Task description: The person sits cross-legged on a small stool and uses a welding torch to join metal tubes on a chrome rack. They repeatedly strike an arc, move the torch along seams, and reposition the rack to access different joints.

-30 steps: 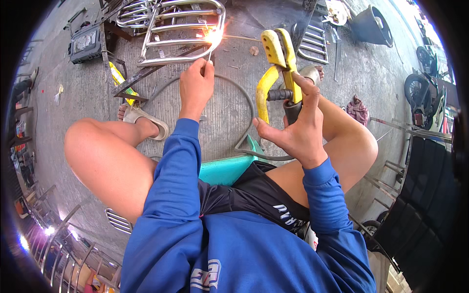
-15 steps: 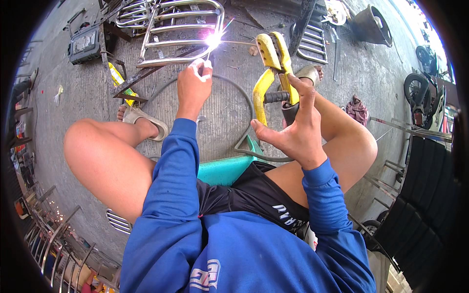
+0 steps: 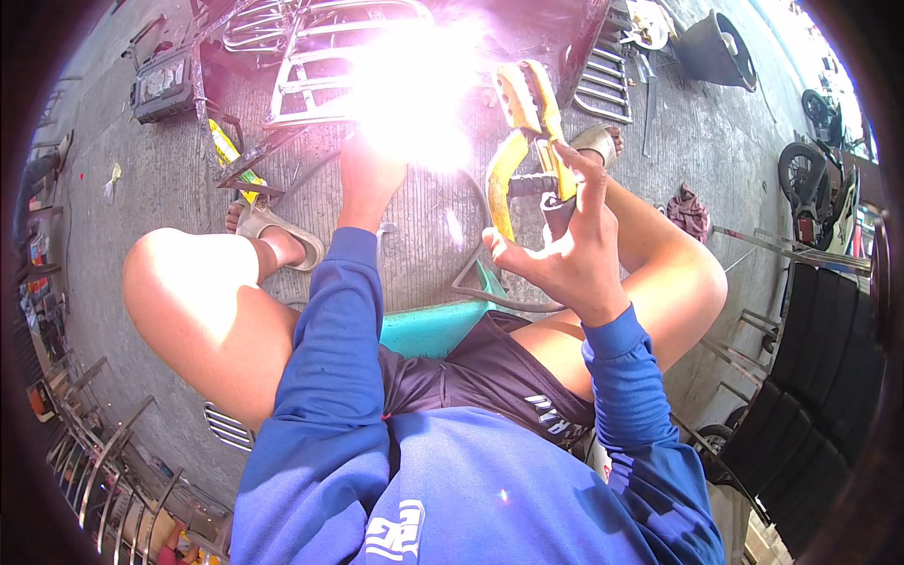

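A white-pink welding glare (image 3: 419, 80) covers the right part of a shiny tubular metal rack (image 3: 299, 85). My left hand (image 3: 370, 188) reaches to the glare's lower edge; its fingers are washed out now. Half a second ago they pinched a thin metal rod against the rack's corner. My right hand (image 3: 589, 264) is closed round the dark handle of a yellow welding electrode holder (image 3: 508, 169), its thumb sticking out to the left. The holder's jaws point up beside the glare, and the electrode is lost in the light.
A grey cable (image 3: 476, 202) curves across the concrete floor. Between my legs is a green plastic seat (image 3: 428, 330). A dark case (image 3: 163, 87) lies far left, a dark bucket (image 3: 718, 49) far right. Another barred rack (image 3: 603, 85) lies beyond my right foot.
The small bright arc has flared into a large glare that hides the rack's corner, the rod and my left fingers. Both arms and the electrode holder stay nearly in place.
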`<action>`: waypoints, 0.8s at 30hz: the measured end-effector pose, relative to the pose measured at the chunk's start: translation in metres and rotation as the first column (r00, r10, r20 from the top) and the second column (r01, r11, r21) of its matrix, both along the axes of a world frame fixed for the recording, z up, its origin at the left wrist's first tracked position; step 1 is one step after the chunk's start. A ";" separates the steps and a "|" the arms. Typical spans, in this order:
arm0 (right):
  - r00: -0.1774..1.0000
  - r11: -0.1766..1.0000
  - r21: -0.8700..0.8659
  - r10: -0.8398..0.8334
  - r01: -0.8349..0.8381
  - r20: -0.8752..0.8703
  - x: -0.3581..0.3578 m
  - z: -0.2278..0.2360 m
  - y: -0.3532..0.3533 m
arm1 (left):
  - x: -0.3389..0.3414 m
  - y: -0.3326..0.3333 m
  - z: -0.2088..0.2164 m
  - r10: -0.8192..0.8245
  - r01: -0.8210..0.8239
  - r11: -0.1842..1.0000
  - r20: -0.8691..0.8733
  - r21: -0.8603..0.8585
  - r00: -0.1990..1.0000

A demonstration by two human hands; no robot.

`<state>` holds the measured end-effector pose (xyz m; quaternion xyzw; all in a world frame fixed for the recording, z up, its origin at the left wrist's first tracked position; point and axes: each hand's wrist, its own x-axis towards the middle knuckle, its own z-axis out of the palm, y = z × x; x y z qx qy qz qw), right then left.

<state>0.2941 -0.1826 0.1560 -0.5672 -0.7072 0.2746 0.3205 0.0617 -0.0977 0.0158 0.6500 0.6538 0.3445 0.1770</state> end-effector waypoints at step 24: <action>0.991 0.996 0.082 -0.034 0.023 0.128 0.003 -0.005 0.001 | 0.001 0.001 0.003 0.111 -0.076 0.966 0.130 -0.248 0.985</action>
